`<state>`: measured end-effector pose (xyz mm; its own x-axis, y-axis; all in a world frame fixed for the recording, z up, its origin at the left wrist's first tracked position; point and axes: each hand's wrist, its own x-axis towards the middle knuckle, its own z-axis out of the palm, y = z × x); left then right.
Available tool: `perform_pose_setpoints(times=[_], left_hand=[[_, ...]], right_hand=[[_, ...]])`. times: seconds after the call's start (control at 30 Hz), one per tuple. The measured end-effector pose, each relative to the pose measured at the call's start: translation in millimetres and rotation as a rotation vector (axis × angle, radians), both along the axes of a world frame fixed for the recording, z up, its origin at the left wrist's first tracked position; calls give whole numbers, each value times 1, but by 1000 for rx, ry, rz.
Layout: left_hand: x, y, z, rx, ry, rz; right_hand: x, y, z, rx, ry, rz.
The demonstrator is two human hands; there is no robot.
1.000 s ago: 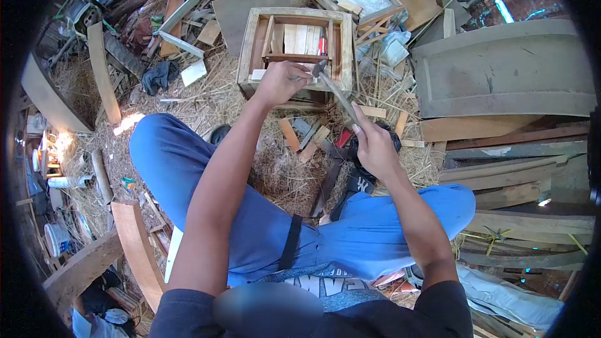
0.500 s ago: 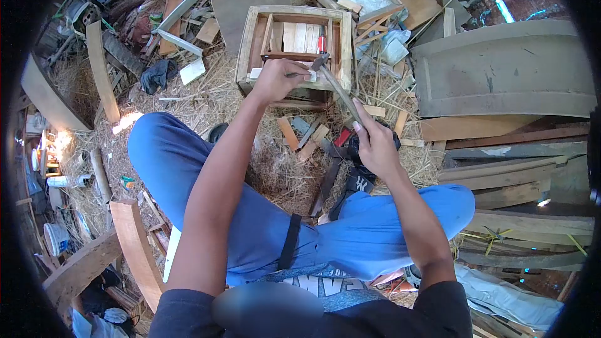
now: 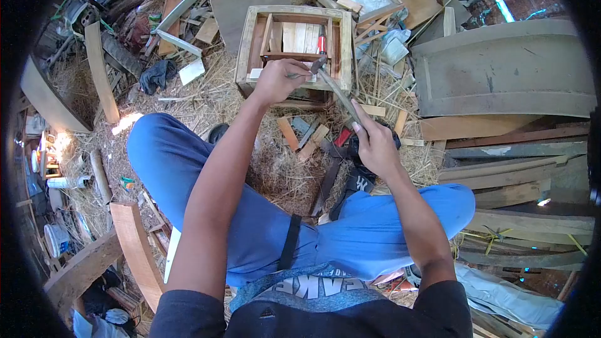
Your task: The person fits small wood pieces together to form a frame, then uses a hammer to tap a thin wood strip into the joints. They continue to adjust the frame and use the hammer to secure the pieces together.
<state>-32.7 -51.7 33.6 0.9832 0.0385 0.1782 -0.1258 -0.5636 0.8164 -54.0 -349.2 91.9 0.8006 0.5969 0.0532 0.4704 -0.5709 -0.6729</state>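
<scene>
On the front rail of the wooden frame, L hand has its fingertips pinched together on a small pale piece. I can't tell if there's a nail under them, too small. R hand is wrapped shut round the low end of the hammer. The handle slants up and away from the knee, w/ the head just above the rail and right beside those L fingertips. The frame sits on loose straw between the bent legs in blue trousers, w/ scrap boards all round. A red-handled tool lies inside the frame.

Risks as I read them:
- Head and fingers are near touching, so any blow slightly off line prob lands on a fingertip.
- Grip is far down the handle, which means more swing but less aim.
- Frame rests on straw, not a firm base, so it could rock or shift under a hit and throw the blow sideways.
- Pale piece is held by a pinch only and may skip out or split.
</scene>
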Motion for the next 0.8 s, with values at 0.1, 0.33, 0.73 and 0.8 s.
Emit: perform_pose_setpoints(times=[0.1,0.33,0.73,0.8], left_hand=[[-1,-1,-1,17,-8,5],[-2,-1,0,-16,-23,18],[-2,-4,2,35,-16,23],[-2,-5,1,24,-34,49]], right_hand=[[0,-1,0,3,-19,2],[0,3,10,-61,84,-35],[2,0,4,-12,64,-28],[2,-1,3,-7,62,-25]])
